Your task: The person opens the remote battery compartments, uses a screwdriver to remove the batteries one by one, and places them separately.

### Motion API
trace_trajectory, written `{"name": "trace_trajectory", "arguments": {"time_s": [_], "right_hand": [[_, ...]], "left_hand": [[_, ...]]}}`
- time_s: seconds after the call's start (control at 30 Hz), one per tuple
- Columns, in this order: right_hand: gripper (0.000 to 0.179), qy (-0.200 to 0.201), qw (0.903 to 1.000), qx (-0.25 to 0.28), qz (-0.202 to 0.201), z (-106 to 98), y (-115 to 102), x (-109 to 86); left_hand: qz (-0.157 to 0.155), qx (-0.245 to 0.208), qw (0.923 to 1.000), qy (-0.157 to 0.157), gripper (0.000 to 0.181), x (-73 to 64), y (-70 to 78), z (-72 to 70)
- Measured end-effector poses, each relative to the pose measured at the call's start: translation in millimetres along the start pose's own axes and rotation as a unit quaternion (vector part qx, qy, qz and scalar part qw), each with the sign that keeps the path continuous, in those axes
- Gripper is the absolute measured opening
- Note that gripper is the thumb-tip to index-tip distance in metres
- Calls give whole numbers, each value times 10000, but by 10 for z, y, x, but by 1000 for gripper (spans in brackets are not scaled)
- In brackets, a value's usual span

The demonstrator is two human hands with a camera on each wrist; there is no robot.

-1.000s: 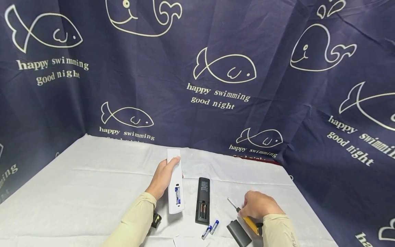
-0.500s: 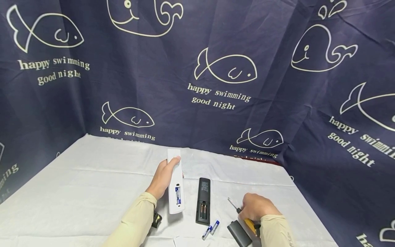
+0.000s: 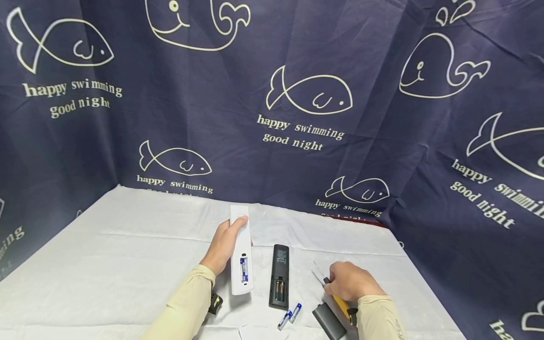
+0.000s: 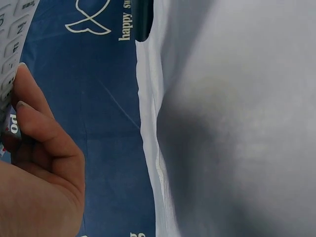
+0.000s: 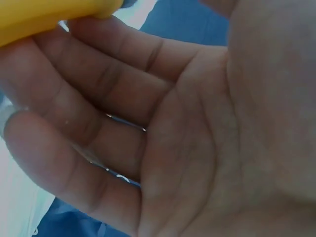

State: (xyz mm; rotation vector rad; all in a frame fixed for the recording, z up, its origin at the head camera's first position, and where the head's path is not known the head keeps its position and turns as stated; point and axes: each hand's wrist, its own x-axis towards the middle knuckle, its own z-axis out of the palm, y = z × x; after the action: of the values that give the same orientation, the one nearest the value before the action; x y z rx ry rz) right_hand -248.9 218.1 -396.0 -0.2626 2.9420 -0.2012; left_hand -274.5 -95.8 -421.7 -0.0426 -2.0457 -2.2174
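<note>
My left hand grips a white remote control, thumb on its back near the far end. Its battery bay is uncovered, with blue-and-silver batteries inside. The left wrist view catches the remote's button side and the curled fingers under it. My right hand pinches a yellow-handled screwdriver from above, its thin metal shaft pointing away to the left. In the right wrist view the yellow handle lies along the fingertips. A dark grey cover-like piece lies just left of the screwdriver.
Between the hands a black remote control lies face down, its battery bay uncovered with batteries in it. Two loose blue-and-silver batteries lie nearer. A small black-and-yellow object is partly behind the left sleeve. White cloth covers the table.
My right hand, with the screwdriver in its fingers, has moved slightly left and up in the head view, and the screwdriver's tip has risen. The left hand and white remote have barely moved.
</note>
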Motion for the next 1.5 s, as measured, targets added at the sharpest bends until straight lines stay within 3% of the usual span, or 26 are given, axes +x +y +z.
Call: {"name": "trace_trajectory", "arguments": {"time_s": [0.33, 0.73, 0.93, 1.2, 1.5], "right_hand": [[17, 486, 9973, -64, -543, -10, -93, 4], [3, 1252, 9801, 356, -1498, 20, -312, 38], [7, 1252, 9753, 520, -1743, 25, -361, 42], [10, 1384, 9711, 694, -1817, 35, -438, 31], [10, 1423, 9640, 671, -2142, 42, -550, -14]], "left_hand": [[2, -86, 10000, -20, 45, -5, 1, -1], [-191, -292, 9989, -323, 55, -13, 13, 2], [-321, -262, 9986, -325, 53, -26, 17, 7], [-572, -717, 9941, -587, 55, -30, 12, 26], [-623, -853, 9919, -705, 66, -38, 11, 41]]}}
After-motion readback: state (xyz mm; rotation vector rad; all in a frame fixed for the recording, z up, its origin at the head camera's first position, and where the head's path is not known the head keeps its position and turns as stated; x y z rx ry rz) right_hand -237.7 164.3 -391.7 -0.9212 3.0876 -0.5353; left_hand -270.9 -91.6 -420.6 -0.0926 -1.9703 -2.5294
